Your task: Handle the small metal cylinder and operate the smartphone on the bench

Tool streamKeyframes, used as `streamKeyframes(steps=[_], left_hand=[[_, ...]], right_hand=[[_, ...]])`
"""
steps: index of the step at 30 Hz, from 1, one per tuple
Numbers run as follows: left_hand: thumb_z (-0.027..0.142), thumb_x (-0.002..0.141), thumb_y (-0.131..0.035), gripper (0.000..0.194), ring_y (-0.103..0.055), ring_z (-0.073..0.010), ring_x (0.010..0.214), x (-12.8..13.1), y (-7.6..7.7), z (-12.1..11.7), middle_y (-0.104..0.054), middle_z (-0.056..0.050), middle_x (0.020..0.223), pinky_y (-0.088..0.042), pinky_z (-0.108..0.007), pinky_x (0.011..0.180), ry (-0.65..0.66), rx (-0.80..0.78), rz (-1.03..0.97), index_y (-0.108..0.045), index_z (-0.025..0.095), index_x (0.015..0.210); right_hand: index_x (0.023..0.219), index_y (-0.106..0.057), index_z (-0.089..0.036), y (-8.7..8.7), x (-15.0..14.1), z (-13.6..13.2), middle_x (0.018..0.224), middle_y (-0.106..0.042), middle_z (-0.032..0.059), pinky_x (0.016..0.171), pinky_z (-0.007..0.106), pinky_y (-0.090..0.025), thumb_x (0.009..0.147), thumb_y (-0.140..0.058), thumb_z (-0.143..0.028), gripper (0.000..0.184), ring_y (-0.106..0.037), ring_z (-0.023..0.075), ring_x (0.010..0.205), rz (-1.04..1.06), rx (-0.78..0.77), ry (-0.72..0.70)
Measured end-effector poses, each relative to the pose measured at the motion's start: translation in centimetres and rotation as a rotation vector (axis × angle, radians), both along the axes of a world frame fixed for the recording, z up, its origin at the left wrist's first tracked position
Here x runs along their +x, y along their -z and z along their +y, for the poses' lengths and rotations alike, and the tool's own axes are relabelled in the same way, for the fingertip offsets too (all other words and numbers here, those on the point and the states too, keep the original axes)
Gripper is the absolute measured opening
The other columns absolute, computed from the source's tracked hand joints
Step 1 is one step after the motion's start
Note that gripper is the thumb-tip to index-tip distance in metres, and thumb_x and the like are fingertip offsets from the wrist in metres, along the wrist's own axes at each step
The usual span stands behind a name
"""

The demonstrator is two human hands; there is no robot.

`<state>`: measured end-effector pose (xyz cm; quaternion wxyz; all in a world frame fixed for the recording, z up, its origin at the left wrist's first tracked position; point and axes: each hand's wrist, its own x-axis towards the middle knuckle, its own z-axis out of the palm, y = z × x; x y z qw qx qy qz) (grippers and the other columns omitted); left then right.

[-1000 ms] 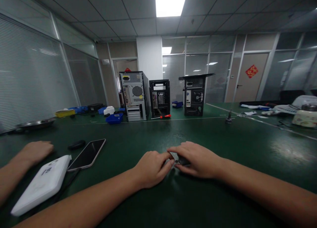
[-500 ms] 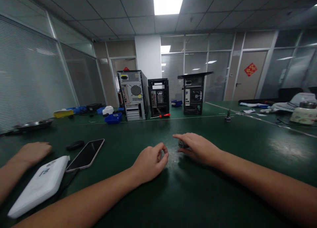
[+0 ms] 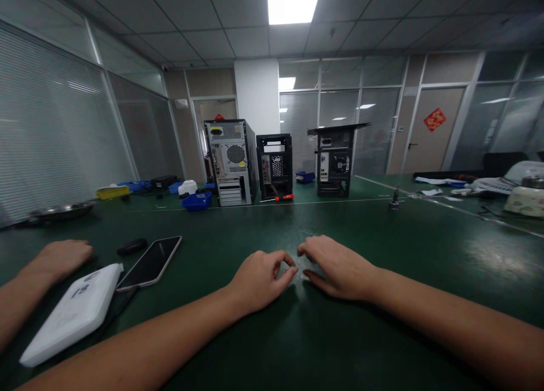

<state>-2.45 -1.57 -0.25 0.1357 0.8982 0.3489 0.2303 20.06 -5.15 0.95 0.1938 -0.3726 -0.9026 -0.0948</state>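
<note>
A bright ceiling panel [image 3: 294, 3] lights glass partitions [image 3: 380, 137].

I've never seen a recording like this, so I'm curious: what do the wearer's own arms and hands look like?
Both are a person's: the left hand and right hand wear no gloves, and no rings show. The forearms are bare, without visible sleeves, watches, bracelets or markings.

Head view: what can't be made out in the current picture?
All in the head view:
Right bare hand: its own back hides the palm and anything in it.
Left bare hand: anything in its pinch is too small to tell.
White rectangular plastic device: its print is blurred.
Cream patterned container: cut off by the right edge.
Another person's bare forearm: cut off by the left edge.
</note>
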Motion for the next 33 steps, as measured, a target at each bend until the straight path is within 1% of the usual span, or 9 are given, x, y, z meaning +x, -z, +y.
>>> streamKeyframes(steps=[5, 9, 11, 13, 16, 19, 23, 28, 33], left_hand=[[0.034, 0.094, -0.052, 0.026, -0.052, -0.0106, 0.055, 0.0, -0.1, -0.1, -0.057, 0.003, 0.060, -0.036, -0.024, 0.058, 0.129, 0.031, 0.031, -0.067, 0.017, 0.082], [0.039, 0.097, -0.047, 0.032, -0.054, -0.0117, 0.057, -0.2, -0.3, -0.3, -0.061, 0.001, 0.064, -0.037, -0.025, 0.059, 0.137, 0.033, 0.002, -0.072, 0.019, 0.095], [0.042, 0.098, -0.045, 0.036, -0.055, -0.0124, 0.057, -0.2, -0.4, -0.5, -0.062, 0.001, 0.064, -0.037, -0.025, 0.058, 0.125, 0.017, 0.001, -0.072, 0.020, 0.105], [0.044, 0.099, -0.043, 0.038, -0.056, -0.0128, 0.056, -0.2, -0.5, -0.6, -0.062, 0.001, 0.062, -0.037, -0.025, 0.058, 0.113, 0.003, 0.015, -0.071, 0.021, 0.111], [0.045, 0.098, -0.043, 0.039, -0.057, -0.0131, 0.056, -0.1, -0.5, -0.6, -0.063, 0.001, 0.063, -0.038, -0.025, 0.058, 0.105, -0.003, 0.046, -0.071, 0.022, 0.112], [0.045, 0.098, -0.043, 0.038, -0.059, -0.0136, 0.059, -0.2, -0.5, -0.6, -0.065, 0.000, 0.067, -0.039, -0.026, 0.060, 0.099, 0.002, 0.073, -0.070, 0.023, 0.112], [0.045, 0.097, -0.045, 0.035, -0.060, -0.0141, 0.061, -0.2, -0.5, -0.5, -0.065, 0.001, 0.067, -0.039, -0.026, 0.061, 0.094, 0.006, 0.101, -0.069, 0.023, 0.110], [0.043, 0.096, -0.045, 0.032, -0.059, -0.0139, 0.061, -0.1, -0.4, -0.4, -0.064, 0.001, 0.066, -0.037, -0.026, 0.060, 0.089, 0.022, 0.110, -0.069, 0.024, 0.107], [0.042, 0.096, -0.046, 0.030, -0.059, -0.0143, 0.061, 0.0, -0.5, -0.5, -0.063, 0.002, 0.067, -0.036, -0.026, 0.059, 0.085, 0.022, 0.134, -0.068, 0.025, 0.109]], right_hand=[[0.103, -0.058, -0.016, 0.2, -1.9, -0.5, 0.095, -0.063, 0.0080, 0.073, 0.036, -0.042, 0.093, -0.053, -0.023, 0.013, -0.054, 0.0202, 0.083, -0.108, 0.094, -0.049], [0.102, -0.058, -0.017, 0.4, -1.3, -0.1, 0.091, -0.062, 0.0069, 0.073, 0.034, -0.039, 0.096, -0.046, -0.022, 0.014, -0.053, 0.0193, 0.081, -0.075, 0.162, -0.072], [0.103, -0.057, -0.017, 0.1, -0.4, 0.4, 0.093, -0.062, 0.0070, 0.075, 0.034, -0.040, 0.097, -0.046, -0.025, 0.015, -0.053, 0.0196, 0.084, -0.022, 0.159, -0.032], [0.105, -0.056, -0.018, -0.3, 1.2, 1.2, 0.096, -0.062, 0.0075, 0.077, 0.035, -0.041, 0.098, -0.045, -0.029, 0.017, -0.054, 0.0200, 0.086, 0.060, 0.129, 0.054], [0.107, -0.054, -0.020, -0.4, 5.3, 3.3, 0.103, -0.062, 0.0079, 0.081, 0.035, -0.043, 0.098, -0.044, -0.035, 0.020, -0.056, 0.0202, 0.090, 0.231, 0.017, 0.224], [0.105, -0.052, -0.021, 0.5, 10.6, 5.7, 0.102, -0.063, 0.0078, 0.084, 0.034, -0.045, 0.097, -0.041, -0.038, 0.022, -0.058, 0.0201, 0.091, 0.393, -0.123, 0.446], [0.098, -0.054, -0.020, 2.2, 16.3, 7.7, 0.093, -0.065, 0.0085, 0.078, 0.036, -0.047, 0.094, -0.040, -0.038, 0.023, -0.060, 0.0221, 0.084, 0.423, -0.203, 0.587], [0.097, -0.059, -0.019, 3.5, 18.6, 8.8, 0.093, -0.068, 0.0088, 0.077, 0.034, -0.050, 0.092, -0.041, -0.040, 0.028, -0.063, 0.0219, 0.083, 0.441, -0.266, 0.648], [0.103, -0.067, -0.019, 3.1, 19.0, 9.1, 0.109, -0.070, 0.0083, 0.088, 0.033, -0.048, 0.090, -0.047, -0.046, 0.036, -0.064, 0.0229, 0.098, 0.449, -0.259, 0.667]])
